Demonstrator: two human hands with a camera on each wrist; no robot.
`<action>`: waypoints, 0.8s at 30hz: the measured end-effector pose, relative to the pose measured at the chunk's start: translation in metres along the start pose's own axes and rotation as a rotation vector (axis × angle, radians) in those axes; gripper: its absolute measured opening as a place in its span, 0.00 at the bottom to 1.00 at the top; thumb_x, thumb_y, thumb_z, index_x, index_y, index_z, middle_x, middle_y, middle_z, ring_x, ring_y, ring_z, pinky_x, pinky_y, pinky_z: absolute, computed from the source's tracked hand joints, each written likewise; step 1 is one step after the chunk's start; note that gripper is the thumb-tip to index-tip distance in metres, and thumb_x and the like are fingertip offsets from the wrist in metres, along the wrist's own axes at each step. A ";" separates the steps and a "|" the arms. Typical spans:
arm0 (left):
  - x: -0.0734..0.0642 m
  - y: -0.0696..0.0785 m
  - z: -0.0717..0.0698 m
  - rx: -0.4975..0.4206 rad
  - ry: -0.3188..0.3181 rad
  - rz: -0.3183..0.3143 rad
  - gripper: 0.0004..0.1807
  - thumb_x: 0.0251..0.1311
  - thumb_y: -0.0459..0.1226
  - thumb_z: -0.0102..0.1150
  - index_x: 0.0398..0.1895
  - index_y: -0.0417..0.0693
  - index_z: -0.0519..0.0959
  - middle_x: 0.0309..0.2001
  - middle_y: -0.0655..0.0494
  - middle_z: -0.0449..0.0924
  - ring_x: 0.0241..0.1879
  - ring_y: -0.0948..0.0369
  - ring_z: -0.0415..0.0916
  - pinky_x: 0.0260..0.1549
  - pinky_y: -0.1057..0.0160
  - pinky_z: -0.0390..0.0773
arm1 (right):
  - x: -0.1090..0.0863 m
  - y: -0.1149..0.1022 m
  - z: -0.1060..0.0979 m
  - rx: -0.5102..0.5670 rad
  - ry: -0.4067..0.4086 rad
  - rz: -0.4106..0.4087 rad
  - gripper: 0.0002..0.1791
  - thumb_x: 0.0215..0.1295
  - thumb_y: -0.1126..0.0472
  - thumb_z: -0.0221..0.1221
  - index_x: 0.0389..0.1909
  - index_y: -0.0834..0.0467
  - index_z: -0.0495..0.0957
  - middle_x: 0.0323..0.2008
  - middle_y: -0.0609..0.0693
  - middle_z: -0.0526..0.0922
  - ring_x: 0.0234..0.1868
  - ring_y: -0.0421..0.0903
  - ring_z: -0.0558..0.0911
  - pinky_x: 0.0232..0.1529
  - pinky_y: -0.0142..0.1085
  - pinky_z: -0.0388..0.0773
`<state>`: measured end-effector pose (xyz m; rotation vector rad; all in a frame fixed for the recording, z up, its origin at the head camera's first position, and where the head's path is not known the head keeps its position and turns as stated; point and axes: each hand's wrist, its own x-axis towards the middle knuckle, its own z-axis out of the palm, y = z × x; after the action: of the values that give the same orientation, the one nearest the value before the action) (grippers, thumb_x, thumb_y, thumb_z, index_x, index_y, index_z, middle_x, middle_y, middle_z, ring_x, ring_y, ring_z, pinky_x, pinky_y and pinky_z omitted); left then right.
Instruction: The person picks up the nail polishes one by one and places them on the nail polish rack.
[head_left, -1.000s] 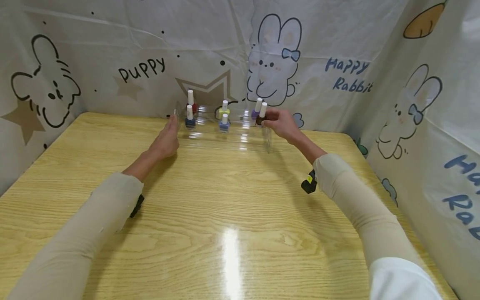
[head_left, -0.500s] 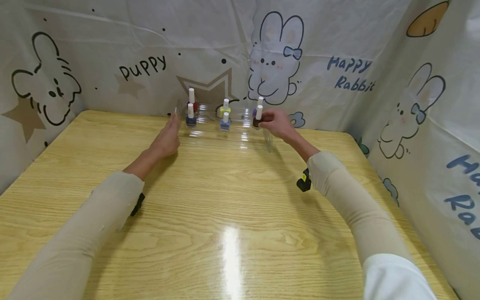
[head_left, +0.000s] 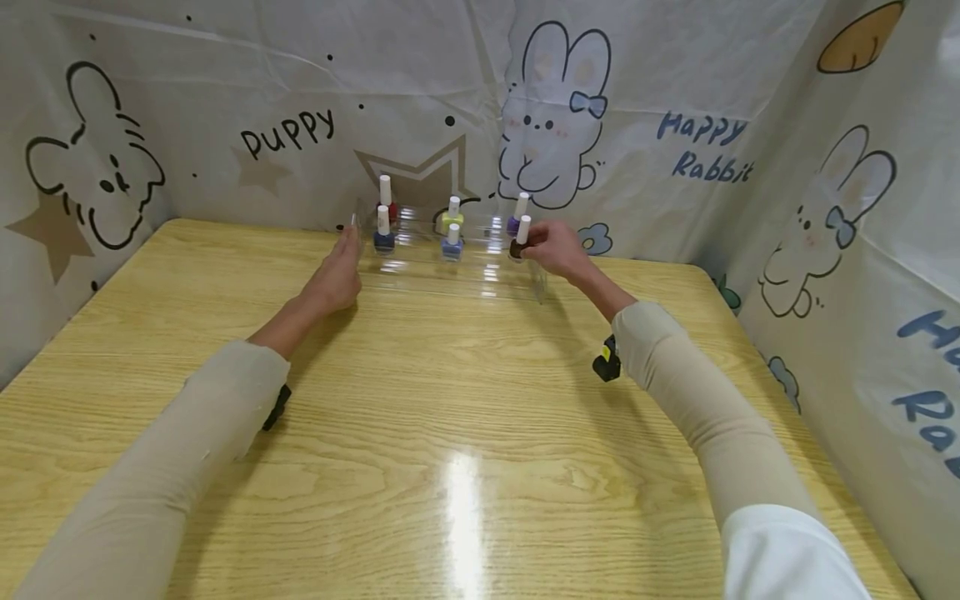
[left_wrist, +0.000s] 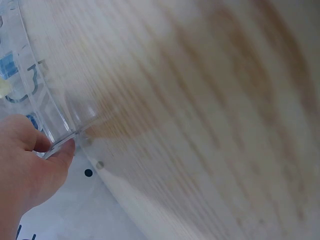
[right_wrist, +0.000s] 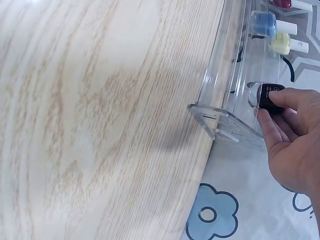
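My right hand [head_left: 558, 248] pinches a dark, nearly black nail polish bottle [head_left: 517, 249] with a white cap, at the right end of the clear tiered rack [head_left: 450, 285]. In the right wrist view, thumb and fingers hold the sides of this dark bottle [right_wrist: 270, 97]; fingers hide its cap. At the rack's other end my left hand [head_left: 333, 279] grips the clear side panel; the left wrist view shows the rack edge [left_wrist: 62, 141] between thumb and fingers. Dark blue [head_left: 384, 240] and light blue [head_left: 452, 247] bottles stand on the same tier as the dark one.
On the tier behind stand red [head_left: 387, 210], yellow [head_left: 452, 220] and purple [head_left: 513, 225] nail polish bottles. The rack is at the back of a wooden table [head_left: 390, 400], near a printed cloth [head_left: 420, 75]. More cloth hangs along the right side.
My right hand has carried the dark bottle slightly left and down, to a lower place in front of the purple one. The left hand stays at the rack's left panel.
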<state>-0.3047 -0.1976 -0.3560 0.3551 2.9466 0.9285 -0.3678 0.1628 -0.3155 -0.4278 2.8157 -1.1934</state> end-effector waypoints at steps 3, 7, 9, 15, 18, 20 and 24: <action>0.001 -0.001 0.000 0.005 0.000 -0.003 0.40 0.64 0.21 0.32 0.76 0.30 0.28 0.77 0.33 0.24 0.76 0.43 0.29 0.73 0.52 0.37 | 0.001 0.003 0.000 0.000 0.004 0.007 0.18 0.66 0.70 0.61 0.56 0.70 0.79 0.51 0.64 0.83 0.52 0.57 0.81 0.56 0.47 0.76; 0.001 -0.001 0.001 0.007 0.003 -0.007 0.41 0.63 0.20 0.33 0.76 0.29 0.28 0.77 0.33 0.25 0.76 0.43 0.30 0.73 0.52 0.38 | 0.001 0.005 0.000 0.003 0.004 0.016 0.18 0.66 0.70 0.61 0.55 0.70 0.79 0.52 0.64 0.82 0.53 0.57 0.81 0.55 0.48 0.76; 0.001 -0.001 0.000 0.003 0.005 -0.006 0.41 0.63 0.20 0.33 0.76 0.29 0.28 0.77 0.32 0.25 0.76 0.43 0.30 0.73 0.52 0.38 | 0.001 0.006 0.001 0.003 0.005 0.016 0.17 0.66 0.70 0.61 0.55 0.69 0.79 0.52 0.63 0.82 0.53 0.57 0.81 0.55 0.48 0.76; 0.001 -0.001 0.000 0.008 0.004 -0.002 0.40 0.64 0.21 0.32 0.75 0.28 0.28 0.77 0.32 0.25 0.76 0.43 0.30 0.73 0.51 0.39 | 0.002 0.005 0.002 -0.019 0.005 0.014 0.16 0.66 0.69 0.62 0.54 0.67 0.80 0.51 0.61 0.83 0.52 0.56 0.81 0.55 0.47 0.76; 0.001 0.000 -0.001 0.009 0.000 -0.008 0.40 0.65 0.21 0.32 0.76 0.29 0.28 0.77 0.33 0.24 0.76 0.44 0.30 0.73 0.51 0.39 | 0.002 0.004 0.002 -0.049 -0.003 0.015 0.17 0.66 0.68 0.62 0.54 0.66 0.81 0.50 0.60 0.84 0.51 0.55 0.81 0.54 0.47 0.76; 0.000 0.000 -0.001 0.007 -0.002 -0.010 0.40 0.65 0.21 0.32 0.76 0.29 0.28 0.77 0.33 0.24 0.76 0.44 0.30 0.73 0.50 0.39 | 0.003 0.003 0.002 -0.071 -0.009 0.016 0.17 0.65 0.67 0.63 0.54 0.66 0.81 0.50 0.60 0.84 0.50 0.54 0.81 0.54 0.47 0.76; 0.000 0.001 -0.001 0.005 -0.002 -0.010 0.40 0.65 0.21 0.32 0.76 0.29 0.28 0.77 0.34 0.24 0.76 0.44 0.30 0.73 0.51 0.39 | 0.003 0.001 0.000 -0.091 -0.031 0.016 0.17 0.64 0.67 0.63 0.54 0.66 0.81 0.49 0.60 0.84 0.49 0.55 0.81 0.53 0.47 0.76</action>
<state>-0.3048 -0.1974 -0.3549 0.3412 2.9469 0.9187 -0.3713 0.1627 -0.3166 -0.4239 2.8494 -1.0497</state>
